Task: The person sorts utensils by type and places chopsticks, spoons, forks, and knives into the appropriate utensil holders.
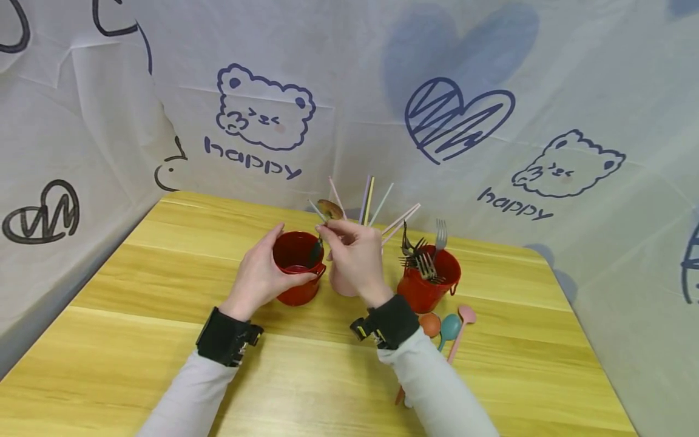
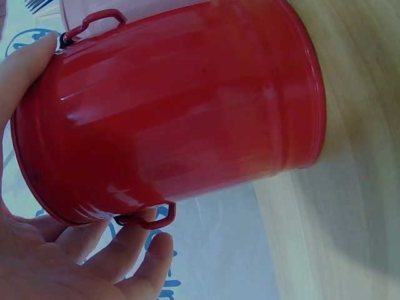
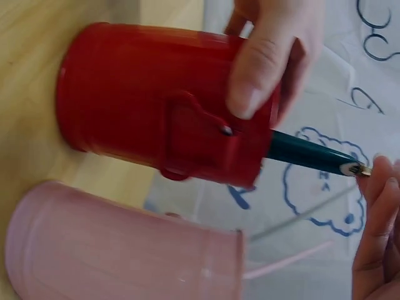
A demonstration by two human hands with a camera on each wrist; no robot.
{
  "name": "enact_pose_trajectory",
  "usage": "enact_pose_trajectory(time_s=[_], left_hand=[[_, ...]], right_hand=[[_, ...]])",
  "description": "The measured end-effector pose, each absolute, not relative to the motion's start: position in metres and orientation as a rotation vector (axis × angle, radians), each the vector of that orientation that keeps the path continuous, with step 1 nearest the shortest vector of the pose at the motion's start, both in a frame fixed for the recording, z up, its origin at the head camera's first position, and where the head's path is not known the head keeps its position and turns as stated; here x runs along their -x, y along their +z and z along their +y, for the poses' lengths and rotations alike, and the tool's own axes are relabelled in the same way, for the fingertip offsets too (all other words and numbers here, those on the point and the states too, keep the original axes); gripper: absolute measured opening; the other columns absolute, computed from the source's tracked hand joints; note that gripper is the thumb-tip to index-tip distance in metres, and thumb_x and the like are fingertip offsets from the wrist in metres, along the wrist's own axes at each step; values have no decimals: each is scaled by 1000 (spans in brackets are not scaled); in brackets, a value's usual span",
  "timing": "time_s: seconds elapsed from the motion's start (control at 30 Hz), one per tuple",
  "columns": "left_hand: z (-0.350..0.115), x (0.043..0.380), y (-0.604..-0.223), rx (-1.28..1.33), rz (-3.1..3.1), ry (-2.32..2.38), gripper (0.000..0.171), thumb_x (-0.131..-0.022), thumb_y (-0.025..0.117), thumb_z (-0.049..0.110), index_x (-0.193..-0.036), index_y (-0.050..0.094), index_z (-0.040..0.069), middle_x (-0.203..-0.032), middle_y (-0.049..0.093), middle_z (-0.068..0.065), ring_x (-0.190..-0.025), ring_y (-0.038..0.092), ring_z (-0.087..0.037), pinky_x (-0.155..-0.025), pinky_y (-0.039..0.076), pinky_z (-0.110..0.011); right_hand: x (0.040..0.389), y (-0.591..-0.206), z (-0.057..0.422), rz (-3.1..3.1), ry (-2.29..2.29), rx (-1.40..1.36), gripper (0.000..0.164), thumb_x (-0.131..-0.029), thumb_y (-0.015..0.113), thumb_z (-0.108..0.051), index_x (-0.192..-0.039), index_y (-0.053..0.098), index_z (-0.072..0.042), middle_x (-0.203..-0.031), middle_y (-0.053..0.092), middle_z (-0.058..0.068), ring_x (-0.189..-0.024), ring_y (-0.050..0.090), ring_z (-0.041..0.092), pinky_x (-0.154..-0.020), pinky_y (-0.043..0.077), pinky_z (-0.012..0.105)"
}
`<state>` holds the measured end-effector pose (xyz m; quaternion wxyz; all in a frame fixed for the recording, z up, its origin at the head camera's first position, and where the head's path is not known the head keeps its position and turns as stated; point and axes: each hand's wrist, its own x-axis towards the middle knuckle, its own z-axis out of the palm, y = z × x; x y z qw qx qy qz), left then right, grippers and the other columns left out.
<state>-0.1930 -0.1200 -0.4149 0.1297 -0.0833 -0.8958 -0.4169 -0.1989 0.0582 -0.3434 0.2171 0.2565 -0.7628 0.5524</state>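
A red metal bucket (image 1: 297,296) stands upright on the table, and my left hand (image 1: 259,276) grips it around the rim. In the left wrist view the thumb and fingers lie on opposite sides of this bucket (image 2: 175,112), near its two handle loops. Above its mouth my right hand (image 1: 357,255) pinches a spoon (image 1: 330,209) by the neck. The spoon's gold bowl points up. Its dark green handle (image 3: 309,153) reaches down into the bucket; the handle's lower end is hidden inside.
A pink bucket (image 3: 125,250) holding thin pastel sticks (image 1: 370,200) stands just right of the gripped bucket. Farther right is another red bucket (image 1: 420,294) with several forks (image 1: 426,265). Orange, teal (image 1: 450,326) and pink (image 1: 466,314) spoons lie beside my right forearm. A printed cloth (image 1: 360,91) hangs behind.
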Motion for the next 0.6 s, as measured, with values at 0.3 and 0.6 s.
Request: enact_pose_trajectory(time_s=[0.3, 0.6], left_hand=[[-118, 192, -413, 234, -2623, -1223, 108, -62, 84, 45, -145, 29, 2, -133, 51, -17, -115, 51, -35, -94, 45, -52], [-118, 191, -413, 258, -2606, -1221, 106, -63, 84, 45, -144, 31, 3, -129, 54, -14, -114, 52, -31, -95, 44, -51]], right_hand=[[216, -380, 63, -2420, 1149, -608, 24, -83, 73, -28, -92, 75, -6, -76, 71, 2, -62, 61, 11, -56, 47, 28], [207, -390, 74, -2383, 1273, -619, 19, -83, 72, -21, -91, 74, -4, -74, 70, 2, -57, 61, 8, -64, 47, 30]])
